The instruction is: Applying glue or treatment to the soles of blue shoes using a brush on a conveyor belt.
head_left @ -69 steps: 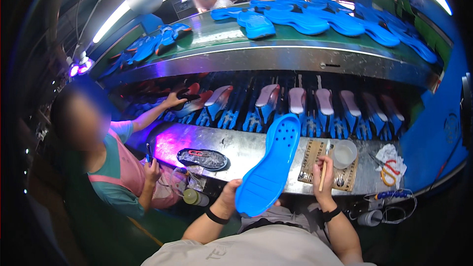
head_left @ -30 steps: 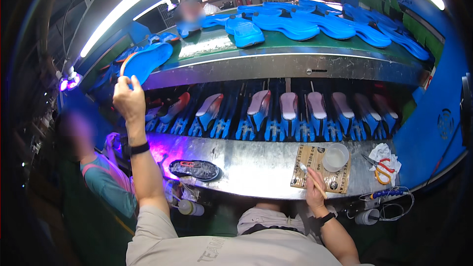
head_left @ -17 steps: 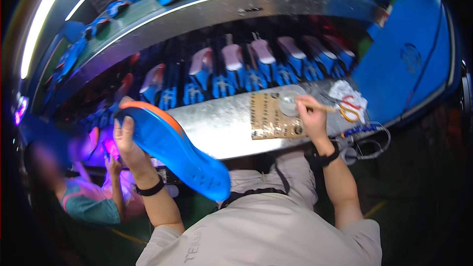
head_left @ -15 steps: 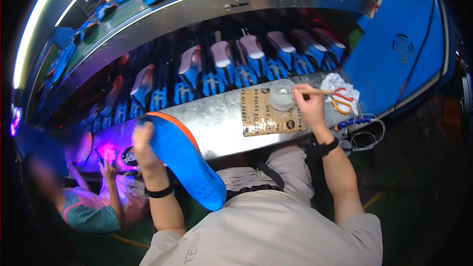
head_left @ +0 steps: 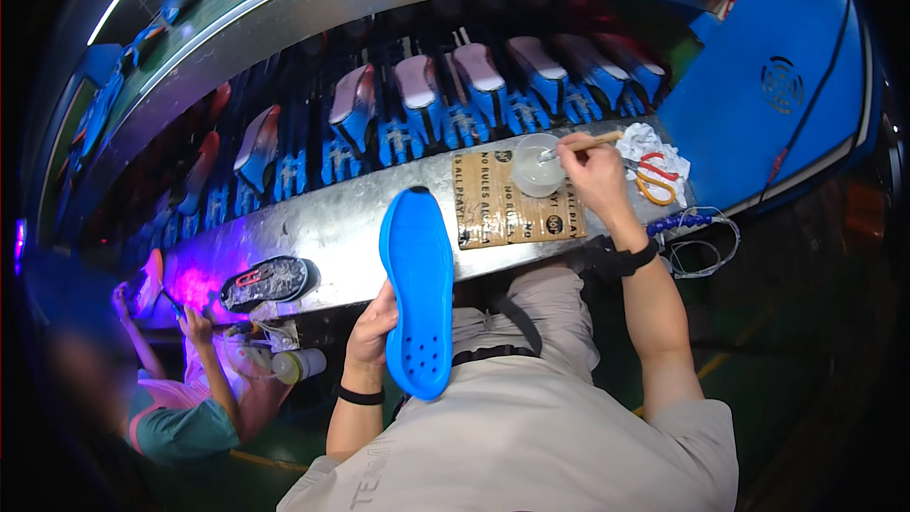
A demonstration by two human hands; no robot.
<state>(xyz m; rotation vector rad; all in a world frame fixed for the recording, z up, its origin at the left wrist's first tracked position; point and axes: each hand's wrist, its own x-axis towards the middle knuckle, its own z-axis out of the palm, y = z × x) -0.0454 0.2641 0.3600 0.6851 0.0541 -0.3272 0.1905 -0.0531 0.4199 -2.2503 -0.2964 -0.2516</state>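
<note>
My left hand point(head_left: 370, 337) grips a blue shoe sole point(head_left: 418, 275) by its left edge. The sole stands lengthwise in front of my body, its hollow inner side showing, with small round holes near the lower end. Between the fingers of my right hand point(head_left: 599, 180) is a brush point(head_left: 597, 140) with a wooden handle. Its tip reaches into a translucent plastic cup point(head_left: 536, 178) of cloudy liquid. Brown printed cardboard point(head_left: 483, 213) lies under the cup on the metal bench point(head_left: 365, 228).
Scissors point(head_left: 656, 180) with red and orange handles and crumpled white paper point(head_left: 645, 142) lie right of the cup. A dark shoe piece point(head_left: 269, 282) rests on the bench at left. A co-worker point(head_left: 190, 417) works there. Beyond the bench hang several shoe uppers point(head_left: 479, 71).
My left hand has brought the sole rightward and turned it so its hollow side shows more squarely. The dark shoe piece has come into clear view. The brush stays at the cup.
</note>
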